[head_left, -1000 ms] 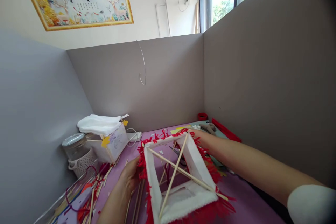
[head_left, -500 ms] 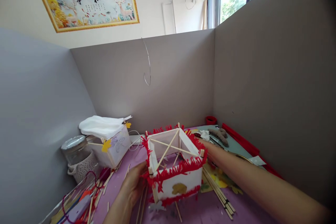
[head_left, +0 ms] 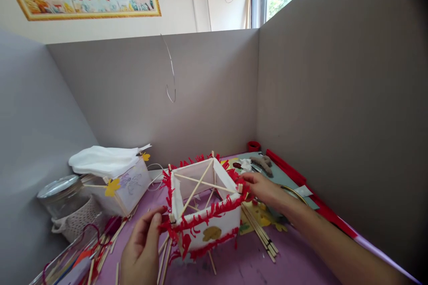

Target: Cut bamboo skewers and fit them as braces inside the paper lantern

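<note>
A square lantern (head_left: 203, 231) with white walls, a gold patch and red fringe along its edges stands on the purple table. Thin wooden sticks (head_left: 198, 183) cross over its top. My left hand (head_left: 142, 238) is at the near left corner, thumb and fingers closed on the red fringe (head_left: 167, 226). At the right corner, the fingers of my right hand (head_left: 259, 187) are closed on the fringe there; the fingertips are partly hidden in it.
To the left stand a white box (head_left: 133, 187) with yellow paper flowers, a glass jar (head_left: 62, 191) and a knitted basket (head_left: 75, 222). Loose sticks (head_left: 261, 231) lie right of the lantern. A red roll (head_left: 253, 146) sits at the back by grey partitions (head_left: 207, 98).
My left hand has shifted from the lantern's side to the fringe at its near left corner. My right hand has come forward from behind to the right corner. The view has swung right.
</note>
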Action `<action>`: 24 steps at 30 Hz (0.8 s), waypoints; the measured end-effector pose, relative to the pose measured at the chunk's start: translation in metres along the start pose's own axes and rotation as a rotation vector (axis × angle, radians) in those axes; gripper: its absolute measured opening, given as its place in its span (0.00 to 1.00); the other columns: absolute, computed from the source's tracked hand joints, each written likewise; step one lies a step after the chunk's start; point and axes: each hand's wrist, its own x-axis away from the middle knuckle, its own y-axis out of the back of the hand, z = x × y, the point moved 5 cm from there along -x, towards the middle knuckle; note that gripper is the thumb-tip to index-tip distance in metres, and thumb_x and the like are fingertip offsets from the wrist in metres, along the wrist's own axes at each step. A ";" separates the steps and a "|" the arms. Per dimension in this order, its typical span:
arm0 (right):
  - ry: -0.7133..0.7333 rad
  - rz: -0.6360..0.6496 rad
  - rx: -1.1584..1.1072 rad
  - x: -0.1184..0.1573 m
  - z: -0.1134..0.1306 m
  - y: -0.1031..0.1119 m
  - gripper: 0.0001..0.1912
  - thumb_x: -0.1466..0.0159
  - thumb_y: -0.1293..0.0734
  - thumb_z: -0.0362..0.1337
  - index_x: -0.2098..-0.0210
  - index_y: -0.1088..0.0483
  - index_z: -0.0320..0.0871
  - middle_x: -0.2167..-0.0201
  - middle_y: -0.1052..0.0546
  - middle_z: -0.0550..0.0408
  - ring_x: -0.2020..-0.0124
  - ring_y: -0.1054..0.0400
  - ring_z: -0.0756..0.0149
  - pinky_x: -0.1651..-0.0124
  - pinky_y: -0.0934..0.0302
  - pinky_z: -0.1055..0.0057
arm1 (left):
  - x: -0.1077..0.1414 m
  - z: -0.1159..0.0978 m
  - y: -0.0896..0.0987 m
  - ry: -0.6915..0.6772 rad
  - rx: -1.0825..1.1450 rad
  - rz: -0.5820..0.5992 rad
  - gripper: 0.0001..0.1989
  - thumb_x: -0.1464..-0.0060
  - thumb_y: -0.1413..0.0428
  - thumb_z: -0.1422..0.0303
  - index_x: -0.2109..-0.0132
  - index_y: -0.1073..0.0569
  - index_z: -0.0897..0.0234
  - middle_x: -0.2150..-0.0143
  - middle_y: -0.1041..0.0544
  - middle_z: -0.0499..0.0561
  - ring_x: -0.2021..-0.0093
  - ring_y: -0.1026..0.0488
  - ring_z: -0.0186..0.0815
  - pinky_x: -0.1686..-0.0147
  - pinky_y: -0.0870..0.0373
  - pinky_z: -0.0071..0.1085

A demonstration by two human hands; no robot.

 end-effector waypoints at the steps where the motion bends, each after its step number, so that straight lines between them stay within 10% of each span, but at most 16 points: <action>1: 0.043 0.033 -0.026 0.008 -0.003 -0.003 0.09 0.42 0.38 0.39 0.69 0.31 0.40 0.73 0.27 0.55 0.72 0.32 0.69 0.73 0.40 0.76 | 0.006 -0.003 0.000 -0.013 -0.011 0.002 0.25 0.62 0.42 0.50 0.58 0.26 0.61 0.58 0.23 0.51 0.52 0.30 0.43 0.55 0.34 0.32; 12: 0.264 -0.089 0.019 0.069 -0.006 -0.041 0.15 0.42 0.41 0.33 0.58 0.29 0.40 0.61 0.25 0.51 0.60 0.31 0.62 0.60 0.37 0.68 | 0.029 0.064 -0.024 0.170 0.226 0.219 0.34 0.69 0.34 0.69 0.50 0.36 0.61 0.48 0.29 0.55 0.45 0.35 0.47 0.53 0.32 0.32; 24: 0.465 -0.250 0.348 0.125 0.008 -0.096 0.24 0.38 0.44 0.33 0.43 0.41 0.34 0.44 0.37 0.40 0.42 0.44 0.55 0.42 0.45 0.59 | 0.021 0.023 -0.010 0.060 0.400 0.138 0.24 0.59 0.41 0.71 0.51 0.33 0.57 0.56 0.25 0.46 0.55 0.28 0.38 0.62 0.30 0.27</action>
